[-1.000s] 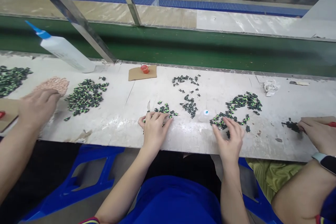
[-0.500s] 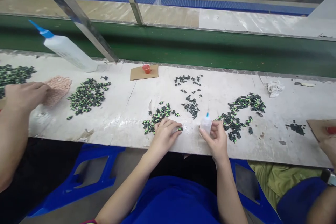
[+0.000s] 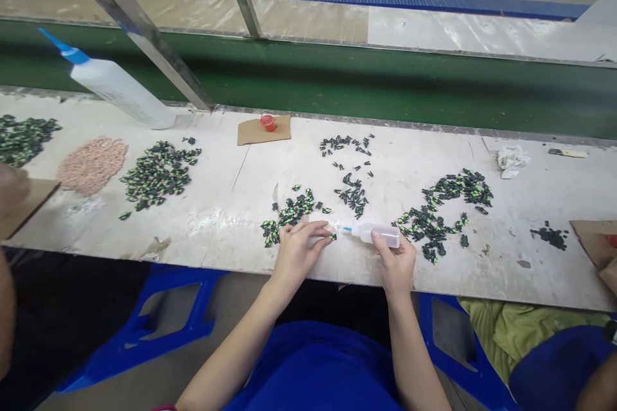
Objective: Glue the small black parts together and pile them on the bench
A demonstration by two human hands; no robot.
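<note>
Between the thumb and fingers of my left hand is a small black-and-green part, held just above the table. My right hand grips a small clear squeeze bottle with a blue tip. The bottle lies on its side in the air, its tip pointing left at the small part, a short gap apart. Beside my left hand is a pile of black-and-green parts. Another such pile lies just beyond my right hand. Small black pieces are scattered between the two piles.
A large white bottle with a blue nozzle leans at the back left. Near it lie pinkish pieces and more black-and-green parts. A red cup sits on cardboard. Co-workers' hands show at both sides.
My right hand has tipped the squeeze bottle from upright to lying level, its tip now toward my left hand. The co-worker's hand at left has drawn back from the pinkish pieces.
</note>
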